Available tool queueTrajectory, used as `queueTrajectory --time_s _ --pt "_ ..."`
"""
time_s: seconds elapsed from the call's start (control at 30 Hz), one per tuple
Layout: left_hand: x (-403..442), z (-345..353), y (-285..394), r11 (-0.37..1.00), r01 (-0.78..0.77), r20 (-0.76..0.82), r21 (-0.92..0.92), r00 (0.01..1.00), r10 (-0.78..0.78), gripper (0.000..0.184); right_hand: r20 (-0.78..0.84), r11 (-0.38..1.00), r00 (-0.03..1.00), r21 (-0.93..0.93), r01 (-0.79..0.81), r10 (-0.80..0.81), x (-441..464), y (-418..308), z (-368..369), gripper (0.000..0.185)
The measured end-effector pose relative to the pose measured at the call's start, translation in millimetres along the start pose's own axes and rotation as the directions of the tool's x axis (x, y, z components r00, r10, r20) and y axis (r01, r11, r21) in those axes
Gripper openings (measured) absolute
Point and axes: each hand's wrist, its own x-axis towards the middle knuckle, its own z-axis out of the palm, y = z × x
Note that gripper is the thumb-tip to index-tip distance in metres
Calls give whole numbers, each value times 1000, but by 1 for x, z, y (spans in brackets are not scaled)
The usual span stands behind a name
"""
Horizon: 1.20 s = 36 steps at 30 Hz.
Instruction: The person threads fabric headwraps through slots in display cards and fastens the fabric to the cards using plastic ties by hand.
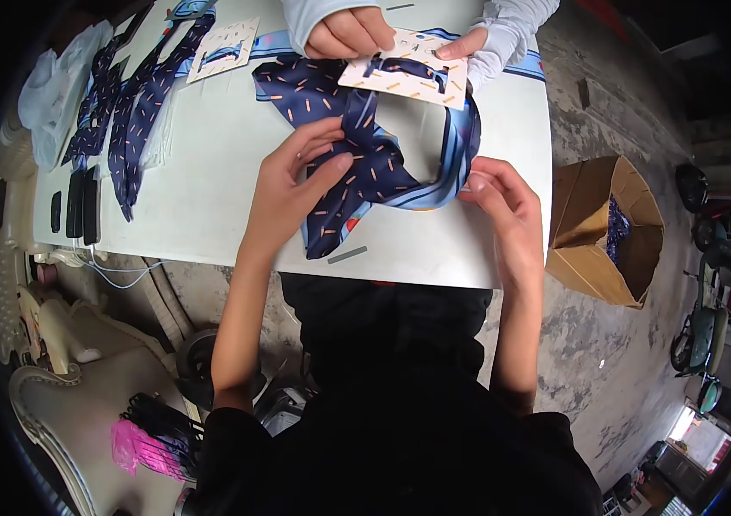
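A navy scarf [374, 165] with small orange dashes and a light-blue striped side lies looped and knotted on the table before me. My left hand [301, 168] holds its knotted part, thumb on top and fingertips at the fold. On the loop's right side, my right hand [505, 205] pinches the light-blue edge between thumb and fingers. A patterned display card [404, 76] sits at the top of the loop, a strip of the same fabric across its slots. Another person's two hands [352, 34] hold that card from the far side.
More navy scarves [146, 107], one with a second card [223, 50], lie on the white table [210, 172] at left. A plastic bag [64, 90] and black phone-like devices [83, 206] are there too. A grey strip [348, 255] lies near the front edge. An open cardboard box [602, 232] stands right.
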Motion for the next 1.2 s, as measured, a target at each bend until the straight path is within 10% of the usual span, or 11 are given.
queueTrajectory --time_s 0.4,1.2 --pt "-6 -6 -17 968 -87 -93 237 989 112 17 -328 944 935 -330 17 -131 26 23 -41 16" --pt "-5 -4 -12 961 -48 -88 273 993 74 15 -272 900 926 -416 131 -261 29 32 -40 16"
